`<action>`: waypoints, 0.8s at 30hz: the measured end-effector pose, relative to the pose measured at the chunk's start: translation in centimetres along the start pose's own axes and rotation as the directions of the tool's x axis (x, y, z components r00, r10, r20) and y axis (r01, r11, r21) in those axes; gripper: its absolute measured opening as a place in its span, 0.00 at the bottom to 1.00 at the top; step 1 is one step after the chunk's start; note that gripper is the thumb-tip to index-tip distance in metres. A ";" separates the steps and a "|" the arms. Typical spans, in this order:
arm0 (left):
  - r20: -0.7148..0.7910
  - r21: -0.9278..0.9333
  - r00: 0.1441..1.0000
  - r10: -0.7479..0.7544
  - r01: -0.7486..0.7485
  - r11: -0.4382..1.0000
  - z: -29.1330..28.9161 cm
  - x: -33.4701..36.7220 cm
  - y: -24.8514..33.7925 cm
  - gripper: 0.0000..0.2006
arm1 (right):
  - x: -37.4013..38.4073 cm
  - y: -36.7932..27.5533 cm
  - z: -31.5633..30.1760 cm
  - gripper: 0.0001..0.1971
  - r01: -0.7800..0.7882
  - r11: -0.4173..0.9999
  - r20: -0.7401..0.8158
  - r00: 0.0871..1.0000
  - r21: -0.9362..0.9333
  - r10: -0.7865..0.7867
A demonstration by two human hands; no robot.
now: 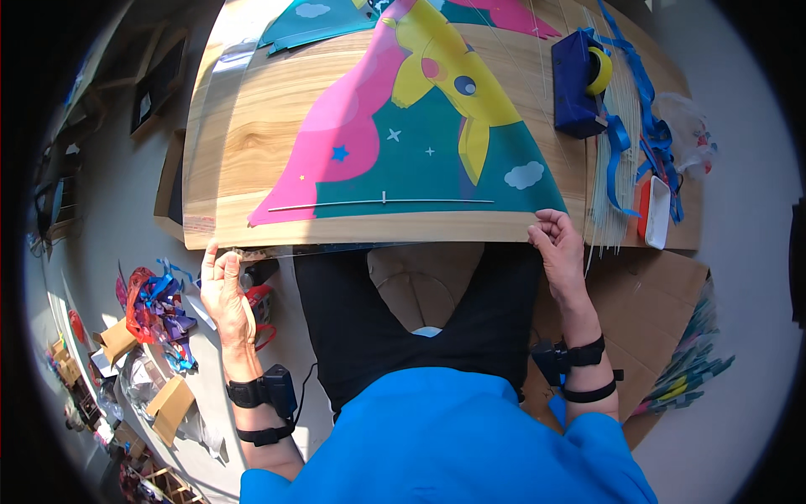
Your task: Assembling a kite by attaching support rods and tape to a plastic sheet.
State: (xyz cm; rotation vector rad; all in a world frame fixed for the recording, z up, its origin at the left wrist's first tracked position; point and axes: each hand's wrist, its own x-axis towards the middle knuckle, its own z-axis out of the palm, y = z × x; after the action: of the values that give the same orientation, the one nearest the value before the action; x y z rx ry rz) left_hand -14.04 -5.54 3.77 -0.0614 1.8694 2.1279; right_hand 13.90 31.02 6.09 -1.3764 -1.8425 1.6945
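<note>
A triangular kite sail [437,160] lies on the wooden table, printed in green, pink and yellow with a cartoon animal, clouds and stars. Along its near edge rests a thin white rod [336,204], with a small pale cross-piece near its middle. At the table's front left edge, below the sail's left corner, is my left hand [225,294]; its index finger is stretched up and apart from the thumb, and I see nothing held. My right hand [557,252] has curled fingers by the sail's right corner; whatever lies between thumb and fingertips is too small to make out.
A blue tape dispenser [576,88] with yellow tape stands at the right, beside thin white rods [611,168], blue ribbon [642,84] and a red and white box [655,212]. More printed fabric [311,25] lies at the back. Cardboard [638,319] and colourful bundles [155,311] are below table level.
</note>
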 end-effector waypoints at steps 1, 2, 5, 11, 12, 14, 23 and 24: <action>-0.007 0.005 1.000 -0.013 0.013 1.000 -0.4 -0.1 0.6 0.26 | 0.2 -0.1 0.1 0.08 0.002 1.000 0.005 1.000 -0.008 -0.002; -0.002 -0.015 0.998 -0.059 0.059 0.998 -0.1 -0.4 0.6 0.29 | 0.1 -0.3 -0.4 0.08 0.005 1.000 0.013 1.000 -0.017 -0.005; 0.028 0.029 1.000 0.001 -0.002 1.000 0.6 -0.9 1.1 0.31 | -0.3 -0.2 -0.7 0.08 0.002 1.000 0.012 1.000 0.004 -0.002; 0.054 0.055 0.998 0.036 -0.039 0.998 1.4 -2.7 2.0 0.31 | -2.1 2.3 -3.3 0.07 0.085 0.996 -0.018 0.996 0.010 -0.085; 0.064 0.050 0.998 -0.008 0.004 0.999 1.4 -3.1 1.8 0.29 | -2.5 2.6 -3.8 0.07 0.092 0.996 -0.039 0.995 0.013 -0.091; 0.074 0.009 0.994 -0.083 0.083 0.997 1.1 -3.8 1.1 0.27 | -3.3 3.3 -4.4 0.07 0.140 0.990 -0.058 0.989 0.014 -0.139; 0.115 -0.012 0.896 -0.429 0.433 0.901 -0.9 -9.2 -2.7 0.20 | -6.4 7.2 -8.3 0.07 0.042 0.998 -0.082 0.996 -0.042 -0.045; 0.126 -0.016 0.894 -0.431 0.436 0.900 -1.1 -9.6 -2.9 0.18 | -6.5 7.3 -8.3 0.07 0.040 0.999 -0.073 0.996 -0.028 -0.042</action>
State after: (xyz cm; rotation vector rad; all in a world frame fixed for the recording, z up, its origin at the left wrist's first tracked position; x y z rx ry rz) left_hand -4.40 -8.24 3.07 -0.3236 1.5625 1.8187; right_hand 26.58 30.00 4.30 -1.3826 -1.8468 1.5836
